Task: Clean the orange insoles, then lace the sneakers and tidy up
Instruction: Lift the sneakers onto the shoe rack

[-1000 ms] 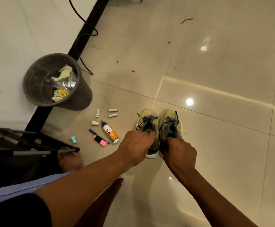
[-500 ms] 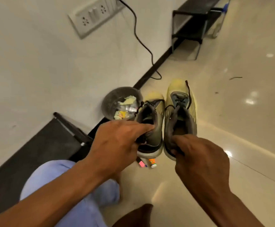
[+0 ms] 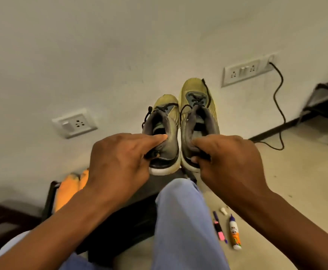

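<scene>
I see my left hand (image 3: 118,162) pinching the heel of the left sneaker (image 3: 164,131) and my right hand (image 3: 229,160) gripping the heel of the right sneaker (image 3: 198,114), both shoes side by side in the air. Since half a second ago they have swung up from beside the bin to face the wall. The orange insoles (image 3: 71,188) lie below left, and the glue bottle (image 3: 235,232) is on the floor.

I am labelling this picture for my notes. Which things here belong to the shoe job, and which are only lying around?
Job:
left sneaker, gripped at the heel by the left hand
right sneaker, gripped by the right hand
orange insoles, lower left

Lying about:
glue bottle on the floor
pink highlighter
wall sockets
black cable
</scene>
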